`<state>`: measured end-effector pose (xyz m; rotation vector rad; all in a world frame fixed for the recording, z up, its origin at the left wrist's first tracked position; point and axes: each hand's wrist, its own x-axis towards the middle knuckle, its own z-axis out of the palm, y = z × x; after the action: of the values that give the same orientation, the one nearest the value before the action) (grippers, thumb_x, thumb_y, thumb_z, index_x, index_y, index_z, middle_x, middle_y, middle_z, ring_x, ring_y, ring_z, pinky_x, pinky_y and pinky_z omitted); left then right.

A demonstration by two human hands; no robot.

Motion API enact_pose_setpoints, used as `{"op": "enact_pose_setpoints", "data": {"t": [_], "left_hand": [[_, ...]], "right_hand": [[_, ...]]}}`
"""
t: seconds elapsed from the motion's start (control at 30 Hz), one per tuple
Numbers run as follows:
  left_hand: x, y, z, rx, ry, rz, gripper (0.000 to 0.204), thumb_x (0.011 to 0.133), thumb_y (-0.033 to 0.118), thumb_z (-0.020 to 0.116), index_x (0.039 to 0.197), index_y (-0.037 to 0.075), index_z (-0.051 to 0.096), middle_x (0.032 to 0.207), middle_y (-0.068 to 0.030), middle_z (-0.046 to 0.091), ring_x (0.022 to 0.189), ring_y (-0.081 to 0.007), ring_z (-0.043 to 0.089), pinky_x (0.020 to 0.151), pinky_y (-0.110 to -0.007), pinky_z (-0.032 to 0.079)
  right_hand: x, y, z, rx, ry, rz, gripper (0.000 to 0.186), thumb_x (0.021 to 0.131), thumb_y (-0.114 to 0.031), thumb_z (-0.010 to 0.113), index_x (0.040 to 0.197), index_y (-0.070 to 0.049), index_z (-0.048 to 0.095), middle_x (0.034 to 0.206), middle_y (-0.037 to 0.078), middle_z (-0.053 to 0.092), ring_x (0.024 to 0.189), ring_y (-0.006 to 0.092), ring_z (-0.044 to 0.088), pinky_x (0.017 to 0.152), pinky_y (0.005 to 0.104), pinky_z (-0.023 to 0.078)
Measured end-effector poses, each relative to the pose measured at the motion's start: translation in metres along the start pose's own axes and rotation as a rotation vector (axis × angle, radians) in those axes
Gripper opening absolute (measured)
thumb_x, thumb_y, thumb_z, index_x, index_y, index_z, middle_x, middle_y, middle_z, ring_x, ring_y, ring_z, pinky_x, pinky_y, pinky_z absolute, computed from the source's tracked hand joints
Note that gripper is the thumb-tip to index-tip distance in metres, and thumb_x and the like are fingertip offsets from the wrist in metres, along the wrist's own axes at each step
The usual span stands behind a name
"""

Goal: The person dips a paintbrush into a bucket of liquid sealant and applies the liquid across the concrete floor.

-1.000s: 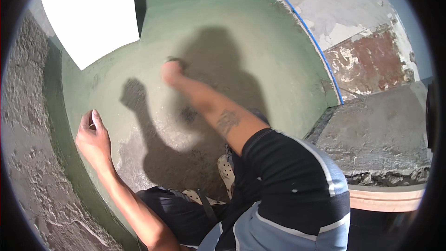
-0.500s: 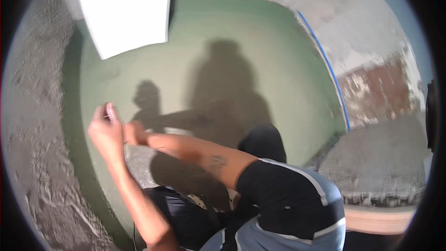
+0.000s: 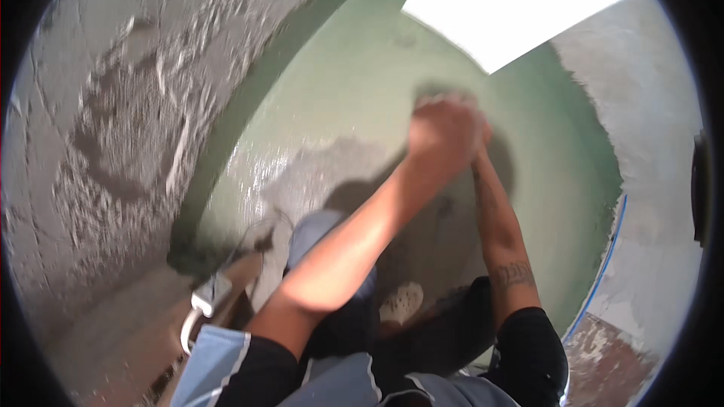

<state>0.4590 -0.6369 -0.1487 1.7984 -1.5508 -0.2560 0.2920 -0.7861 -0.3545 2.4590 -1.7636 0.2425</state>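
Observation:
Both my arms reach forward over a green-coated floor (image 3: 354, 68), and my hands meet near the middle of the picture. My left hand (image 3: 443, 132) is curled closed and blurred by motion; what it grips, if anything, is hidden. Right behind it is my right hand (image 3: 485, 134), mostly covered by the left, so its fingers do not show. A bright white panel (image 3: 520, 7) stands just beyond my hands, at the top right.
A rough grey plastered wall (image 3: 136, 128) rises on the left. At the lower left lies a white power strip (image 3: 211, 295) with its cable. My pale perforated shoe (image 3: 402, 301) is below. Blue tape (image 3: 603, 264) edges the green floor at right.
The view has swung left, bringing in more plastered wall and the power strip, and the panel shifts to the right. My hands, together before too, now appear nearer the picture's middle.

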Motion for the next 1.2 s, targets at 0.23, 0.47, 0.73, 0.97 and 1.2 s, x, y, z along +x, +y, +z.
{"op": "enact_pose_setpoints", "data": {"t": [0.23, 0.47, 0.73, 0.97, 1.2], "left_hand": [[-0.001, 0.010, 0.015, 0.024, 0.022, 0.033, 0.022, 0.089, 0.026, 0.055, 0.079, 0.008, 0.062, 0.079, -0.0110, 0.064, 0.073, -0.0286, 0.065, 0.072, -0.039, 0.050], [0.012, -0.029, -0.016, -0.059, 0.183, -0.076, 0.026, 0.088, 0.028, 0.059, 0.092, 0.006, 0.072, 0.083, -0.0167, 0.070, 0.078, -0.0328, 0.068, 0.073, -0.040, 0.053], [0.007, -0.037, -0.045, 0.076, 0.178, -0.100, 0.029, 0.089, 0.030, 0.060, 0.097, 0.005, 0.072, 0.084, -0.0152, 0.071, 0.080, -0.0290, 0.070, 0.074, -0.037, 0.054], [0.008, -0.031, -0.026, 0.041, 0.106, -0.098, 0.029, 0.088, 0.030, 0.059, 0.098, 0.006, 0.072, 0.089, -0.0128, 0.071, 0.084, -0.0311, 0.069, 0.076, -0.039, 0.053], [0.012, -0.023, -0.018, 0.066, 0.090, -0.057, 0.027, 0.089, 0.028, 0.059, 0.096, 0.005, 0.072, 0.085, -0.0152, 0.071, 0.082, -0.0307, 0.069, 0.075, -0.039, 0.053]], "right_hand": [[-0.067, -0.244, -0.020, 0.223, -0.423, -0.231, 0.021, 0.081, -0.024, 0.064, 0.081, -0.005, 0.072, 0.077, 0.019, 0.068, 0.079, 0.0349, 0.068, 0.069, 0.0440, 0.053], [-0.044, -0.054, -0.035, 0.177, -0.918, 0.061, 0.048, 0.080, -0.051, 0.067, 0.093, -0.005, 0.072, 0.089, 0.013, 0.069, 0.081, 0.0284, 0.066, 0.070, 0.0424, 0.052], [-0.098, 0.223, -0.081, -0.487, -0.792, 0.452, 0.035, 0.073, -0.025, 0.068, 0.103, -0.007, 0.071, 0.104, 0.014, 0.069, 0.096, 0.0301, 0.067, 0.080, 0.0402, 0.054], [-0.072, 0.060, -0.055, -0.046, -0.742, 0.284, 0.026, 0.080, -0.023, 0.060, 0.096, -0.005, 0.070, 0.101, 0.014, 0.069, 0.091, 0.0311, 0.066, 0.076, 0.0412, 0.053], [-0.029, 0.001, -0.019, 0.569, -0.662, 0.025, 0.039, 0.082, -0.042, 0.062, 0.077, -0.005, 0.073, 0.074, 0.019, 0.067, 0.069, 0.0310, 0.064, 0.066, 0.0419, 0.049]]}}
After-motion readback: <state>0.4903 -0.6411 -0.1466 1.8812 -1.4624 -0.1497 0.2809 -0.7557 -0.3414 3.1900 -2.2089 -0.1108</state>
